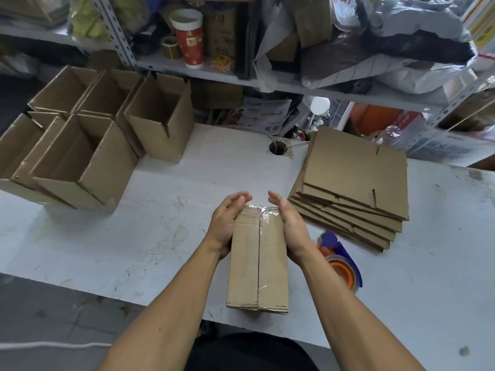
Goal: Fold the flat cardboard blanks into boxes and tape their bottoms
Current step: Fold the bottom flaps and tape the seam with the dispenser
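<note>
A folded cardboard box (258, 261) stands bottom-up on the white table (166, 210), directly in front of me. Clear tape runs along its centre seam and over its far edge. My left hand (227, 223) lies flat against the box's left side, fingers straight. Against the right side presses my right hand (290, 223), also with straight fingers. A stack of flat cardboard blanks (353, 183) lies to the right. A tape dispenser (340, 259) with an orange core and blue handle sits on the table just right of my right forearm.
Several assembled open boxes (88, 145) stand at the table's left and back left. A cable hole (277, 148) is in the table's middle back. Cluttered metal shelves (214, 73) with a red cup (188, 38), bags and cardboard rise behind the table.
</note>
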